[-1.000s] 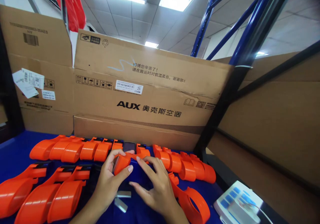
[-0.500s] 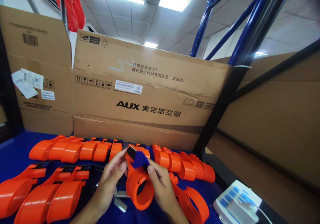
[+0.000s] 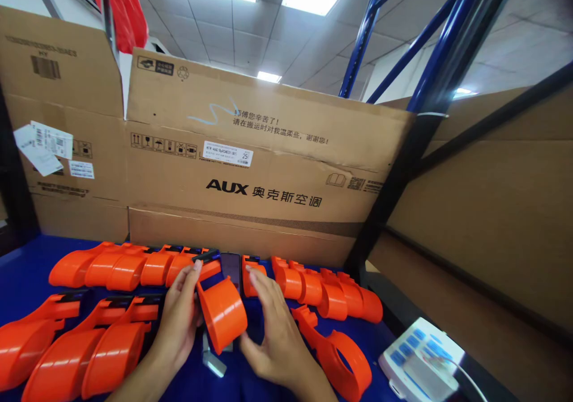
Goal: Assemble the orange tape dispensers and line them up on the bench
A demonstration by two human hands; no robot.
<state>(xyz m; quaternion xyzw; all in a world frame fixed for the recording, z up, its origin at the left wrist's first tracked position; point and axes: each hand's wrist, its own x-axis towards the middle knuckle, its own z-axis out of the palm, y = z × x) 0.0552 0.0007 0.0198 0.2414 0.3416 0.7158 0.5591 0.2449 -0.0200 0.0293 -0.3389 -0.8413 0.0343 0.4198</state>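
Note:
In my left hand (image 3: 181, 306) is an orange plastic ring piece (image 3: 222, 313), gripped by its short arm. Its wide band faces me, and a dark blue and black part (image 3: 208, 257) shows at the arm's end. My right hand (image 3: 273, 324) is just right of the band with fingers and thumb spread; whether the thumb tip touches the band's edge I cannot tell. Below the ring piece, a small silvery metal piece (image 3: 213, 363) lies on the blue surface. Another orange piece (image 3: 347, 360), without a visible dark end, lies beside my right wrist.
Several similar orange pieces (image 3: 125, 270) stand in a row at the back, with more at front left (image 3: 110, 354). A phone (image 3: 231, 270) lies behind my hands. A white device with blue keys (image 3: 421, 357) sits at right. Cardboard (image 3: 259, 169) walls the back; a dark post (image 3: 387, 199) rises at right.
The orange ring piece has turned and shifted left in my left hand, its band now toward me. My right hand has come off the blue part and opened.

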